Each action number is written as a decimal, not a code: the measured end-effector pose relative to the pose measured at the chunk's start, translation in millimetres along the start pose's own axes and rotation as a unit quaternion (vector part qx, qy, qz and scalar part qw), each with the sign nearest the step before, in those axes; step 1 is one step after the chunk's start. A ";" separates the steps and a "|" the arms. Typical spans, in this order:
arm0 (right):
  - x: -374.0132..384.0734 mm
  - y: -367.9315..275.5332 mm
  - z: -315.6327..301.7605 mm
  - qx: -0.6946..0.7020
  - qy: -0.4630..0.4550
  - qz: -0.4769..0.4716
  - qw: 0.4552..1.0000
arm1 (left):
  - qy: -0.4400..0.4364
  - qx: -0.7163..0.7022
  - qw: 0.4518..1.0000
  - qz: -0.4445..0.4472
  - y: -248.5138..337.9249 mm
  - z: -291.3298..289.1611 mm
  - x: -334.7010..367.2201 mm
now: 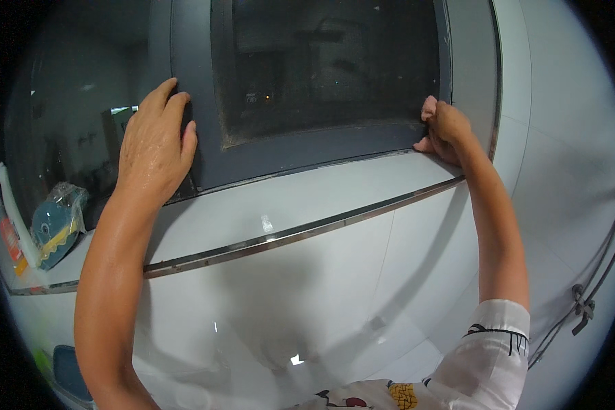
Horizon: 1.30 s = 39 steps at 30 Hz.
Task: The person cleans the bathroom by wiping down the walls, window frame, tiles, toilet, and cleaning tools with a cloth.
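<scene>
A dark grey window frame [280, 160] surrounds a dark pane [328, 75] with dirt along its lower edge. Against the upright of this frame, on the left, rests my left hand [154, 140]. Its fingers are stretched out and somewhat spread, with nothing in them, and the skin looks wet. At the frame's lower right corner my right hand [452, 128] is closed around a crumpled pink cloth [428, 108]. The cloth pokes out between and below the fingers, touching the frame near the sill. Part of it is hidden by the hand.
Below the window runs a white sill [273, 201] with a shiny metal edge strip [328, 225]. On its left end stand a blue-green animal-shaped item [51, 225] in clear plastic and a white curved object [15, 212]. Dark hoses and a fitting [582, 307] hang on the right wall.
</scene>
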State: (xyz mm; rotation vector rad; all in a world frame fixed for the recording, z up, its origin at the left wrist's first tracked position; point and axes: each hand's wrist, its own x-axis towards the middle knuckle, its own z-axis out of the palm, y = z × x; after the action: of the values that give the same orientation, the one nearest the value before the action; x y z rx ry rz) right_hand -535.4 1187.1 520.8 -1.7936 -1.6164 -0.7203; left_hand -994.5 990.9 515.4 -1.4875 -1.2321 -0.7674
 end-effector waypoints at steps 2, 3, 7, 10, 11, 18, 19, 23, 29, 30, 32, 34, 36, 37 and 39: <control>-7.6 3.4 -10.6 0.039 0.047 0.006 0.998 | 0.027 -0.002 1.000 -0.003 -3.8 -0.2 -4.2; -9.2 6.9 -12.3 0.078 0.098 0.012 0.992 | 0.040 0.012 0.999 0.022 -8.6 3.5 -4.0; -11.4 39.6 2.4 0.048 0.083 0.078 0.992 | 0.036 -0.007 0.999 0.032 -4.5 1.3 -3.4; -6.3 39.7 0.4 0.016 0.034 0.113 0.993 | 0.025 -0.008 0.999 0.033 1.3 0.4 -6.0; 4.1 43.5 5.7 0.018 0.035 0.110 0.993 | 0.026 -0.009 0.999 0.035 2.7 -0.2 -3.1; 12.4 50.3 29.1 -0.103 0.076 -0.150 0.980 | 0.036 -0.019 0.999 0.015 11.6 -5.1 4.4; 4.9 40.8 23.0 0.020 0.020 -0.071 0.997 | 0.035 -0.015 0.999 0.011 15.0 -2.0 6.3; -40.2 -28.1 -45.1 0.115 -0.013 -0.128 0.985 | -0.004 -0.011 1.000 -0.010 23.6 -9.3 12.2; -78.2 -87.9 -104.1 0.072 0.006 -0.240 0.968 | -0.047 0.017 0.997 -0.052 64.4 -22.1 28.3; -75.1 -77.0 -105.4 0.077 0.005 -0.213 0.974 | -0.057 -0.004 0.997 -0.051 71.8 -26.2 33.2; -84.2 -101.9 -101.8 0.100 0.002 -0.210 0.973 | -0.083 0.004 0.995 -0.054 69.2 -25.4 30.7; -112.3 -131.9 -125.3 0.130 0.029 -0.265 0.955 | -0.095 -0.030 0.994 -0.054 79.6 -25.0 40.7; -129.2 -191.5 -151.8 0.133 -0.034 -0.258 0.956 | -0.125 -0.126 0.982 -0.056 79.4 -38.9 41.4; -127.4 -202.6 -155.3 0.167 -0.011 -0.286 0.943 | -0.120 -0.130 0.983 -0.054 81.8 -40.4 41.6; -124.8 -220.9 -155.1 0.199 0.012 -0.315 0.928 | -0.103 -0.084 0.990 -0.047 81.4 -44.2 39.7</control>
State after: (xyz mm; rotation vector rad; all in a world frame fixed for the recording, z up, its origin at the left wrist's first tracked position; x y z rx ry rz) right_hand -767.5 1003.4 549.3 -0.9681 -2.1617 -0.6120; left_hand -900.4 964.1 539.7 -1.6893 -1.4298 -0.8125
